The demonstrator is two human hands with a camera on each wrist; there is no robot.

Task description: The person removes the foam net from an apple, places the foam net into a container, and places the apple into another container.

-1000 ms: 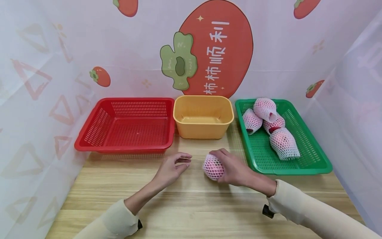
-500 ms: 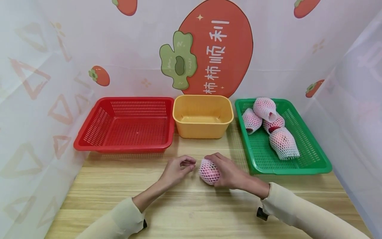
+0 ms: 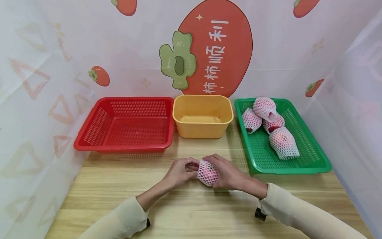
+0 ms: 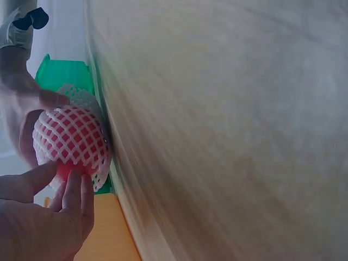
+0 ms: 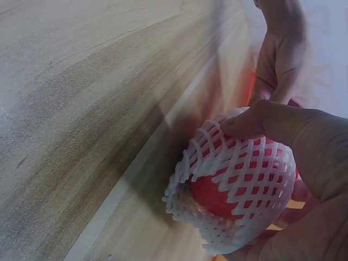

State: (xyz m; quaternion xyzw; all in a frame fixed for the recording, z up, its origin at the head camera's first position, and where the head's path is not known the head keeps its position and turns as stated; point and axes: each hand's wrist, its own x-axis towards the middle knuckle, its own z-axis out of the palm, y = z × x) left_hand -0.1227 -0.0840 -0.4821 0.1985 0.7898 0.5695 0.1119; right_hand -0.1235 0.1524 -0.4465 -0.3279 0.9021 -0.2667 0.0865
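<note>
My right hand point(image 3: 227, 174) grips a round red fruit in a white foam net sleeve point(image 3: 208, 173) from its right side, close over the wooden table. Its thumb point(image 5: 244, 124) presses on the netting in the right wrist view, where bare red skin shows through the sleeve's open end. From the left, my left hand point(image 3: 179, 172) reaches the fruit's other end. Seen from the left wrist, that hand's thumb and fairly straight fingertips point(image 4: 73, 179) are right at the sleeve's edge, over exposed red skin point(image 4: 66, 169).
Behind the hands stand a red basket point(image 3: 123, 146), a yellow bin point(image 3: 200, 130) and a green basket point(image 3: 290, 171). Several netted fruits point(image 3: 283, 142) lie in the green basket; the other two show nothing inside. A printed curtain point(image 3: 134, 43) closes off the back.
My right hand has shifted a little left and toward me with the netted fruit. The left hand has moved right, from apart to the fruit's left end.
</note>
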